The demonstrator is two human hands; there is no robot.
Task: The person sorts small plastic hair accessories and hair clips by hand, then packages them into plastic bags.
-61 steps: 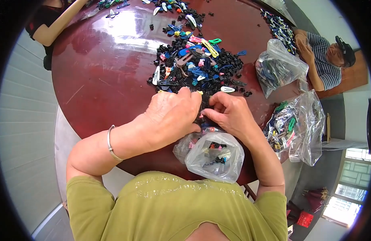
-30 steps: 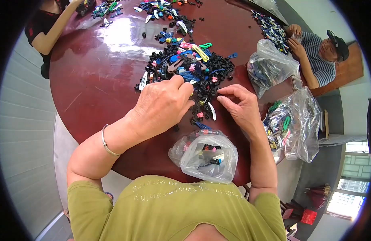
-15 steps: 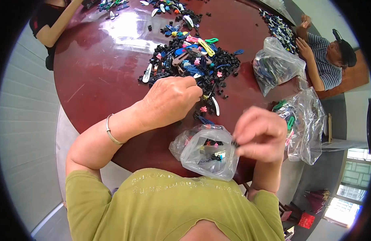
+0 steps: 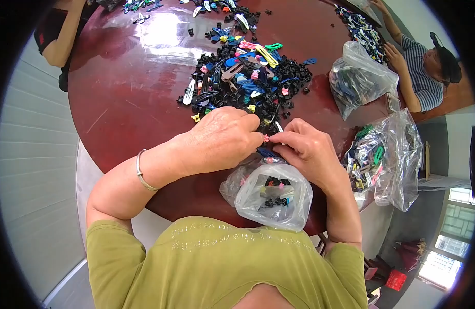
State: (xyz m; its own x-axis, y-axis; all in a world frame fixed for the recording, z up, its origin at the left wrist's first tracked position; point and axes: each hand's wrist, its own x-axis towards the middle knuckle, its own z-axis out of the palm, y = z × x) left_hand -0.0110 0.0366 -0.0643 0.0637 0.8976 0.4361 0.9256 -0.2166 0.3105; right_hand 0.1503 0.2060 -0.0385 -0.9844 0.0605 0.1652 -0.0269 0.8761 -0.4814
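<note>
A pile of small black hair clips mixed with coloured snap clips (image 4: 247,77) lies on the dark red table (image 4: 124,108). My left hand (image 4: 224,136), with a bangle at the wrist, is closed at the near edge of the pile; what its fingers hold is hidden. Thumb and forefinger of my right hand (image 4: 307,149) pinch at a small pink clip (image 4: 266,138), right beside my left fingertips. Just below both hands, an open clear plastic bag (image 4: 299,203) holds several black clips and a few coloured ones.
Right of my right hand lies a clear bag of coloured clips (image 4: 397,165), with another filled bag (image 4: 361,80) behind it. A person in a striped shirt (image 4: 420,74) sits at far right by another clip pile (image 4: 361,31). Another person's arm (image 4: 67,38) is at upper left.
My right hand has moved left and up from beside the open bag to meet my left hand at the pink clip. My left hand has shifted slightly right and down.
</note>
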